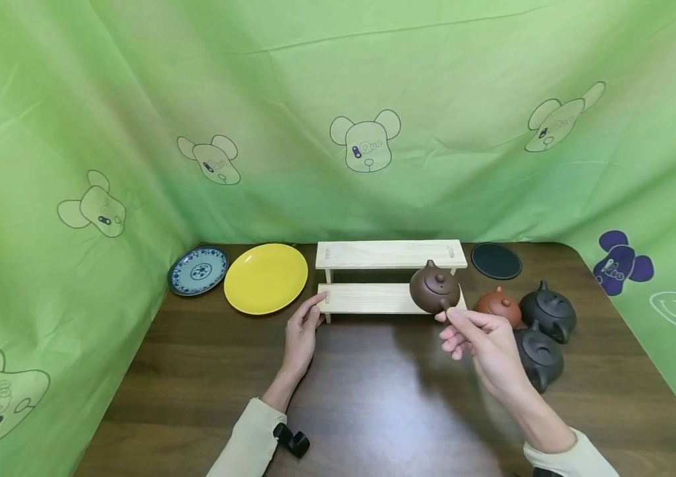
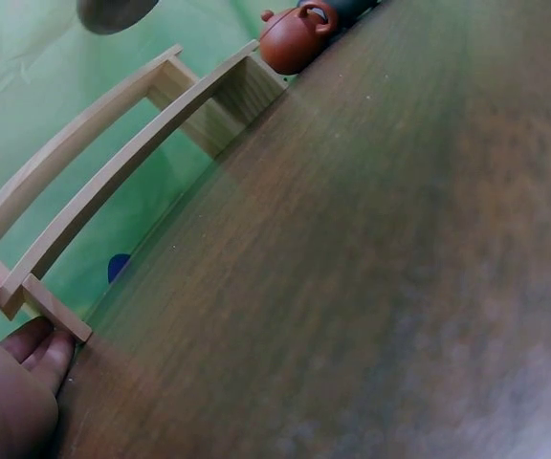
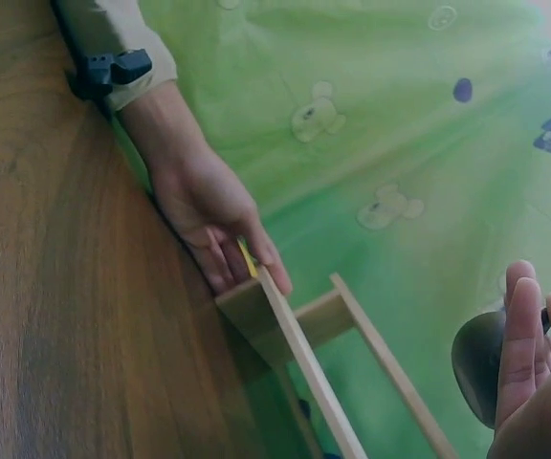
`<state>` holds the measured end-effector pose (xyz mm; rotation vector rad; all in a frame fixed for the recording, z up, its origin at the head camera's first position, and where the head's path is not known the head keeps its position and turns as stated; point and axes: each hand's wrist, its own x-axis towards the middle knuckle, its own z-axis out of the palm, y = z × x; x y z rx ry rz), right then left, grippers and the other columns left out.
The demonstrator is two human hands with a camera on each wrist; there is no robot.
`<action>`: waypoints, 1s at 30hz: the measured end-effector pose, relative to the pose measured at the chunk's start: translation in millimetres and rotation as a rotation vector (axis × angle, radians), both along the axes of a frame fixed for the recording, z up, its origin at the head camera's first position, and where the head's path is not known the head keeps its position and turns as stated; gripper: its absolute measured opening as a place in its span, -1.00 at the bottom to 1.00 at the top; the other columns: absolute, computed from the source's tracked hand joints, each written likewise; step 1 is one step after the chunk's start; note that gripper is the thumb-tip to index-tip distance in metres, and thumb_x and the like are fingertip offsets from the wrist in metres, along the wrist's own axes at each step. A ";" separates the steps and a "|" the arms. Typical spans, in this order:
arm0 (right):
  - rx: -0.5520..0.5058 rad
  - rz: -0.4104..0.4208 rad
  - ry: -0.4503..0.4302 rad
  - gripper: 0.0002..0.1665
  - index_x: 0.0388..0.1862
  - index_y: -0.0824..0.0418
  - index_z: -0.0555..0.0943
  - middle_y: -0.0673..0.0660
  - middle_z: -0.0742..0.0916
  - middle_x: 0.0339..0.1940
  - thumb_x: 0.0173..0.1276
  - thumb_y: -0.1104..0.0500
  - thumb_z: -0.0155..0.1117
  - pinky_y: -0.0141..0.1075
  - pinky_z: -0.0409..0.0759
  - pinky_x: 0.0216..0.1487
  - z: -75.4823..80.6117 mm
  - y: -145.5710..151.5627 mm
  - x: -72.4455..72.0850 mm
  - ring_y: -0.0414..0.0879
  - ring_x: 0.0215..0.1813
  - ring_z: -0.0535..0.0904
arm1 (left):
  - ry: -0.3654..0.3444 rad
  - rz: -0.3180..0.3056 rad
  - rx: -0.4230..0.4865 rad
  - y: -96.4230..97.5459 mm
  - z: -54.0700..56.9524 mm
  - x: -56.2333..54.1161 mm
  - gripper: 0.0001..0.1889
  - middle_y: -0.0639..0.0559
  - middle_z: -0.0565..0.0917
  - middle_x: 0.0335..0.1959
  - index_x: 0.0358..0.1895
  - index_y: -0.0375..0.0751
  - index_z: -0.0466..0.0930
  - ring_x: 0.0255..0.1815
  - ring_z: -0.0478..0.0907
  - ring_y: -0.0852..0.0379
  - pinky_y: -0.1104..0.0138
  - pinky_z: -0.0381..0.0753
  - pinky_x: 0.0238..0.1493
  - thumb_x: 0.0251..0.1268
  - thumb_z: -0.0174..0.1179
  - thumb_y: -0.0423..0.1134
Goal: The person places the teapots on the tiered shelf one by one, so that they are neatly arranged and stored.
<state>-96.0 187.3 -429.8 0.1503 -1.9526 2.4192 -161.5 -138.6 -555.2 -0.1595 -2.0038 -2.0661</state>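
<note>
A pale wooden two-step rack (image 1: pixel 374 299) stands toward the back of the table. At its left end my left hand (image 1: pixel 300 339) grips the lower step, thumb on top and fingers curled by the end support (image 2: pixel 57 308). My right hand (image 1: pixel 490 348) pinches a dark brown teapot (image 1: pixel 433 289) by its handle. The teapot is held up in the air, its spout pointing away, and overlaps the right part of the lower step in the head view. Its rounded side (image 3: pixel 478 368) shows beyond my fingers in the right wrist view.
Right of the rack stand a reddish-brown teapot (image 1: pixel 498 306) and two black teapots (image 1: pixel 548 311), close together. A dark oval coaster (image 1: pixel 496 261) lies behind them. On the left are a yellow plate (image 1: pixel 266 278) and a blue patterned plate (image 1: pixel 197 270). Green cloth (image 1: pixel 290 86) surrounds the table.
</note>
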 end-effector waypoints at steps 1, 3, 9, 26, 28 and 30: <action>0.000 0.000 0.003 -0.61 -0.22 0.15 0.89 0.01 0.83 -0.50 0.72 0.38 0.19 -0.46 0.69 -0.54 -0.7 -3.0 -1.6 -0.26 -0.52 0.74 | -0.007 -0.001 0.011 -0.7 -4.2 -2.5 -0.66 -0.10 0.74 0.37 0.36 -0.20 0.75 0.25 0.68 0.21 0.37 0.74 0.26 0.80 0.15 -0.16; -0.007 0.000 0.012 -0.62 -0.22 0.17 0.88 0.02 0.83 -0.50 0.71 0.39 0.19 -0.45 0.69 -0.53 -1.7 -8.8 -4.9 -0.25 -0.52 0.75 | -0.010 0.001 0.017 -2.8 -14.8 -8.1 -0.66 -0.04 0.75 0.37 0.35 -0.15 0.77 0.28 0.68 0.22 0.37 0.75 0.26 0.79 0.18 -0.13; -0.021 0.004 0.027 -0.68 -0.20 0.29 0.87 0.05 0.83 -0.50 0.71 0.37 0.21 -0.43 0.70 -0.54 -1.3 -25.7 -17.0 -0.23 -0.51 0.77 | 0.010 -0.019 0.026 -7.1 -23.2 -10.8 -0.65 -0.05 0.73 0.40 0.39 -0.15 0.75 0.32 0.68 0.15 0.31 0.77 0.26 0.80 0.15 -0.13; -0.027 -0.016 0.019 -0.72 -0.08 0.56 0.77 0.04 0.81 -0.53 0.69 0.31 0.27 -0.42 0.72 -0.52 -8.4 -73.5 -56.5 -0.22 -0.51 0.76 | -0.048 -0.005 -0.012 0.9 6.6 2.1 -0.64 -0.19 0.71 0.42 0.40 -0.32 0.70 0.44 0.60 0.05 0.22 0.72 0.37 0.82 0.11 -0.22; -0.044 -0.023 0.027 -0.73 -0.09 0.53 0.79 0.04 0.81 -0.54 0.69 0.30 0.28 -0.42 0.72 -0.53 -7.5 -79.4 -60.8 -0.22 -0.51 0.75 | -0.019 -0.012 -0.007 -2.7 -6.7 -3.7 -0.65 -0.08 0.74 0.39 0.38 -0.21 0.73 0.40 0.63 0.14 0.30 0.74 0.31 0.81 0.14 -0.16; -0.064 -0.032 0.037 -0.73 -0.10 0.50 0.80 0.04 0.81 -0.54 0.69 0.29 0.29 -0.43 0.71 -0.52 -8.7 -84.8 -66.1 -0.23 -0.52 0.74 | -0.001 -0.018 0.000 -5.3 -19.2 -9.1 -0.66 -0.01 0.75 0.38 0.38 -0.14 0.75 0.38 0.64 0.18 0.32 0.75 0.29 0.80 0.16 -0.14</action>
